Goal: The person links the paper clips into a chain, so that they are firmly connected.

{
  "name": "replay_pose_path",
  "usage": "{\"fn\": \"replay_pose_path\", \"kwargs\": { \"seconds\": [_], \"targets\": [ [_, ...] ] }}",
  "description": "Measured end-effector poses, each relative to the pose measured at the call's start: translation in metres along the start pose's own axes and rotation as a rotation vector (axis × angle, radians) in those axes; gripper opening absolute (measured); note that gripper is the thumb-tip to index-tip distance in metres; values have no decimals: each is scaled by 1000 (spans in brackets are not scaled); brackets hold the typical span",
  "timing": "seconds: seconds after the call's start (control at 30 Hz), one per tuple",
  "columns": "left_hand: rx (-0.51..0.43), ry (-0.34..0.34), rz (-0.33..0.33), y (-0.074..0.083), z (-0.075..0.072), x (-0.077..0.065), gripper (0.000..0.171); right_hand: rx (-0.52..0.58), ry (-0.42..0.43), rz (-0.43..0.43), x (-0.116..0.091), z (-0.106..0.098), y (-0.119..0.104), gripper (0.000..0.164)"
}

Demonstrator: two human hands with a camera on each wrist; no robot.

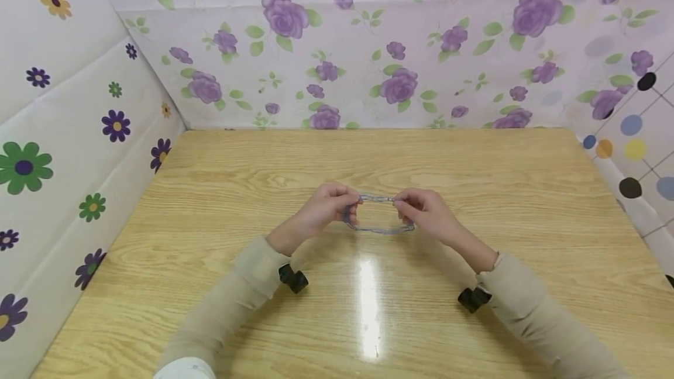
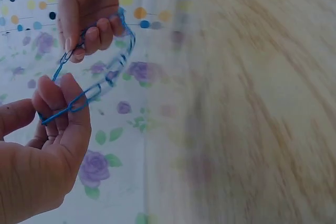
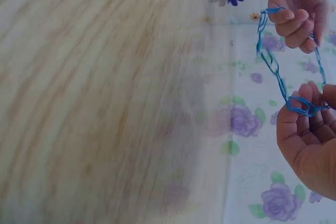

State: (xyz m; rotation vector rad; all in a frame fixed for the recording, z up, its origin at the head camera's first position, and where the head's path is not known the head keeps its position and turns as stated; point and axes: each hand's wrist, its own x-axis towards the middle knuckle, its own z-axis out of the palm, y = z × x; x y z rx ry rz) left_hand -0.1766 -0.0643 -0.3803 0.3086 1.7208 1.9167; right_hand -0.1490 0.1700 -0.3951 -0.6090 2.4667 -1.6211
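Note:
A chain of blue paper clips (image 1: 382, 231) hangs in a loop between the two hands, above the wooden table. My left hand (image 1: 330, 208) pinches it at one end, and my right hand (image 1: 427, 213) pinches it at the other. One strand runs nearly straight between the fingertips; the other sags lower. Seen from the left wrist, the linked clips (image 2: 109, 77) cross the curled fingers of the left hand (image 2: 47, 166). From the right wrist, the clips (image 3: 271, 62) lie over the fingers of the right hand (image 3: 310, 148).
The wooden table (image 1: 253, 162) stretches out under both forearms, with a bright light reflection near its front. Purple-flowered sheeting (image 1: 337, 40) rises behind it. Patterned walls stand at left and right. A small black camera (image 1: 293, 279) sits on the left wrist, another (image 1: 474, 299) on the right.

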Motion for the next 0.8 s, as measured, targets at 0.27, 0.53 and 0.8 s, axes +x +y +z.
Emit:
{"fn": "replay_pose_path", "kwargs": {
  "seconds": [0.27,0.53,0.8],
  "targets": [
    [137,79,-155,-10,-8,39,25,-155,-11,144,22,-6,16,22],
    [469,165,-210,-20,-11,65,17,-398,66,173,46,4,34,18],
    [1014,181,-35,-19,-1,71,15,-659,38,278,59,11,29,15]
  ]
}}
